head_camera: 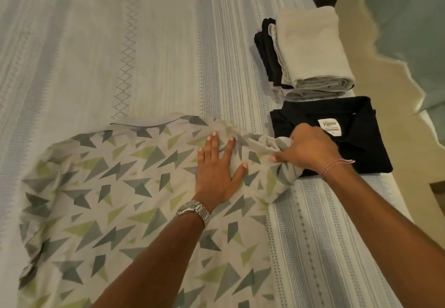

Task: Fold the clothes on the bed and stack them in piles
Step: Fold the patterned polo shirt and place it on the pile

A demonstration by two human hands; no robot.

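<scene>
Left hand (218,170) is lying flat, fingers spread, pressing the patterned shirt (115,211) onto the bed (120,43); right hand (310,149) is bunching a sleeve fold just beside it, fingers curled round the cloth; soft grey fabric, green and grey triangles; right hand is overlapping a folded black shirt (356,139); beyond that is sitting a pile of cream towels (310,47) on dark clothes.

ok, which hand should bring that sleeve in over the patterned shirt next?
Right. The right hand already grips the bunched sleeve at the patterned shirt's right edge. The left hand lies flat on the cloth and probably serves better as the anchor.
</scene>
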